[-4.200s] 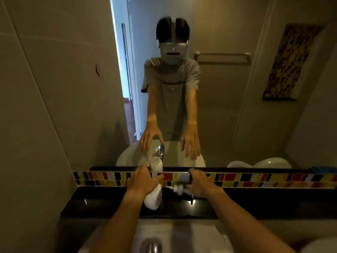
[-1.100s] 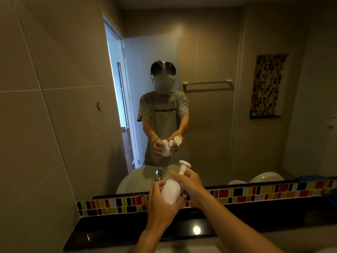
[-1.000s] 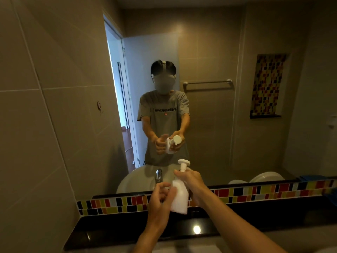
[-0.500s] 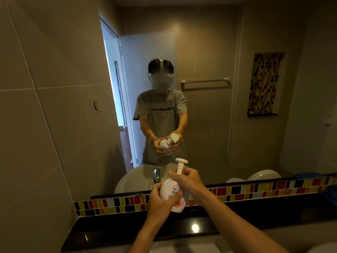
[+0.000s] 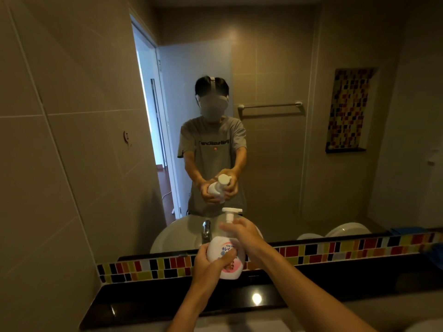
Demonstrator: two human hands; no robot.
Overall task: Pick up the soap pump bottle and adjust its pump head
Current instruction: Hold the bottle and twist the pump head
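I hold a white soap pump bottle (image 5: 221,250) with a pink label upright in the air in front of the mirror. My left hand (image 5: 211,265) wraps around its lower body, thumb across the label. My right hand (image 5: 244,234) grips the bottle's neck just under the white pump head (image 5: 231,212), which stands raised with its flat top to the right. The mirror shows the same grip from the front.
A black counter ledge (image 5: 143,300) runs below the bottle, backed by a strip of coloured mosaic tiles (image 5: 335,248). The mirror (image 5: 275,152) stands straight ahead; a tiled wall (image 5: 48,164) closes the left side. The white sink edge shows at the bottom.
Since a second ago the bottle has turned so its pink label faces me. My right hand has stayed at the neck. Earlier still, the bottle was lifted from the counter ledge.
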